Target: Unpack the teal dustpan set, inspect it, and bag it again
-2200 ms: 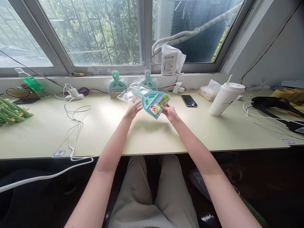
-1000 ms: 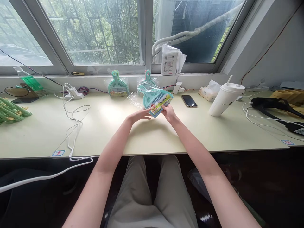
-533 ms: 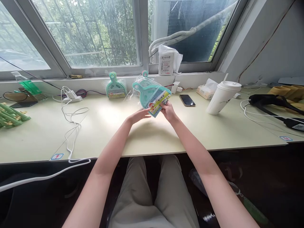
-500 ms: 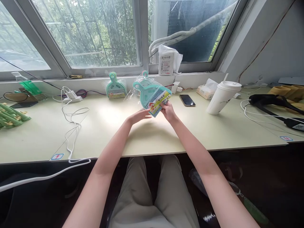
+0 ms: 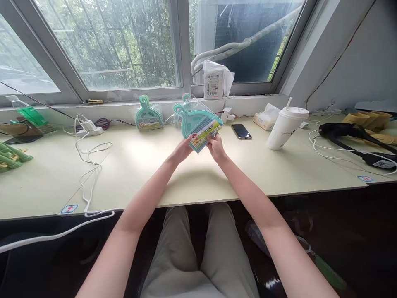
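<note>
A teal mini dustpan and brush set (image 5: 198,124) in clear plastic wrap is held up over the table, tilted, its handle pointing up and left. A yellow-and-white printed label runs across its lower part, over the brush bristles. My left hand (image 5: 182,150) grips its lower left edge. At the lower right corner, my right hand (image 5: 216,147) holds it with the thumb on the front. Behind it, partly hidden, stands another wrapped set with a pinkish handle loop (image 5: 186,97). Further left, more wrapped dustpan sets (image 5: 149,114) lean against the wall under the window.
To the right are a phone (image 5: 241,131), a tissue pack (image 5: 266,117), a white lidded cup with a straw (image 5: 285,128) and a black strap (image 5: 341,140). On the left lie a white cable (image 5: 88,174), a green bottle (image 5: 32,116) and green bundles (image 5: 14,155).
My left hand has closed on the set's lower left edge, where its fingers were stretched out before. The right hand keeps its hold. The whole view has shifted slightly.
</note>
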Motion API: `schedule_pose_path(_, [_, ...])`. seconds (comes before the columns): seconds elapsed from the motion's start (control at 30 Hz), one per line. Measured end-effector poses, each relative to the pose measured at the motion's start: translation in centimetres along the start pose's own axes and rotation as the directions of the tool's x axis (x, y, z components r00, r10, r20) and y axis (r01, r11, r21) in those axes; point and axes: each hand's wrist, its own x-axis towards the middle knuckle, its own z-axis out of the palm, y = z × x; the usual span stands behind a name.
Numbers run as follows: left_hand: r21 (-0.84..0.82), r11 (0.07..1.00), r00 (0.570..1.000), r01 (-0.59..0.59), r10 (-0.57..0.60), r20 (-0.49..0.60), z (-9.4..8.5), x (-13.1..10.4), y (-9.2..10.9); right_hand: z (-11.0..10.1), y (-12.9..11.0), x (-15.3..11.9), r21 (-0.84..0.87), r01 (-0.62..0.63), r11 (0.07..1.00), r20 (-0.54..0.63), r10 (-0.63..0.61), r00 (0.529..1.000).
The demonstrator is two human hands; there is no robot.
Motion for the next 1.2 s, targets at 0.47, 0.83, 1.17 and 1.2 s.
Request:
schedule_pose_path(0.47, [0.138,0.973,0.975,0.186,-0.200,0.096,1.8,-0.6,-1.2,0.8,-0.4,-0.6,0.000,0.046,0.999,-0.084,-0.046,0.995])
schedule_pose_path(0.83, [0.327,0.943,0.980,-0.065,0.123,-0.160,0.3,-0.2,-0.3,0.7,0.1,-0.5,0.004,-0.021,1.000,-0.108,0.022,0.994])
schedule_pose_path(1.17, [0.388,0.922,0.986,0.013,0.051,-0.156,0.4,-0.4,-0.6,-1.3,0.0,1.2,0.059,-0.118,0.991,-0.276,0.130,0.952])
schedule_pose_path(1.2, [0.391,0.920,0.988,0.013,0.048,-0.144,0.4,-0.4,-0.6,-1.5,0.0,1.3,0.059,-0.122,0.991,-0.290,0.134,0.948])
